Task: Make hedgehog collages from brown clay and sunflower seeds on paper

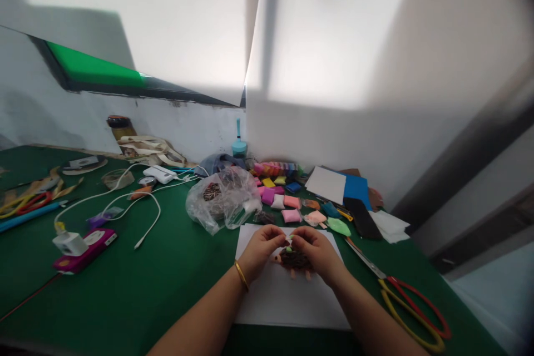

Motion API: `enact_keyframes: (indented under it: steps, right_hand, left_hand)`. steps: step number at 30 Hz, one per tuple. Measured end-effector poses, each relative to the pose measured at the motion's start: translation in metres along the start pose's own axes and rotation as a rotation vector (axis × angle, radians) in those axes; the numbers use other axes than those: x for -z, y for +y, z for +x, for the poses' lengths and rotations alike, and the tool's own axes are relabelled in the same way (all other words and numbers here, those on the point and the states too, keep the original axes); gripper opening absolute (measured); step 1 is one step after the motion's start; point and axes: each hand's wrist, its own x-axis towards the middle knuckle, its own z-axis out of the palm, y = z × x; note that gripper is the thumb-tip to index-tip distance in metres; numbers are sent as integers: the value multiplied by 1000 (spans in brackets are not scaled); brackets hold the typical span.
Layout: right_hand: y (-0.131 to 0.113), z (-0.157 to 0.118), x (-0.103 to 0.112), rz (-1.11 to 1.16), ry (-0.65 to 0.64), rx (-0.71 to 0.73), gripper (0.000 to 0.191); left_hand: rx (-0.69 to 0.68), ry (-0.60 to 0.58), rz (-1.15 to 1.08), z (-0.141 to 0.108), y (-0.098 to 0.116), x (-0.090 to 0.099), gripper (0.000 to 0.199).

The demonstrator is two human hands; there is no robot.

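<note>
Clay bit (290,237) appears pinched betw. L hand (265,245) & R hand (316,247), near hedgehog (294,259); step in hand prob. shaping; next move calls for light, steady touch.

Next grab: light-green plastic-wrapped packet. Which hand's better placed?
Right hand, likely: it's nearer the packet; the left hand is farther left. Both seem occupied pinching small light-green pieces, though.

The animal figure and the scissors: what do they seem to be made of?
Animal figure: legs possibly matte modelling clay, plain peach, smooth; the dark, rough body stays unclear. Scissors: probably metal blades, grey, slightly shiny; smooth red and yellow handles, perhaps plastic.
</note>
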Motion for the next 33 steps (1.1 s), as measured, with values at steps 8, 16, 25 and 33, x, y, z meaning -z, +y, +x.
enact_keyframes:
  steps: [8, 16, 25, 33]
  right_hand:
    - [4, -1, 0, 43, 48, 6, 28]
    - [-11, -3, -5, -336, 13, 226, 19]
    - [-11, -5, -5, -530, 51, 340, 19]
    - [-3, -7, -6, -750, 116, 471, 11]
  left_hand:
    - [36, 28, -20, 0, 0, -1, 29]
    - [-3, 21, 3, 0, -2, 0, 29]
    - [-6, 1, 61, 0, -2, 2, 27]
    - [39, -34, 108, -2, -4, -1, 23]
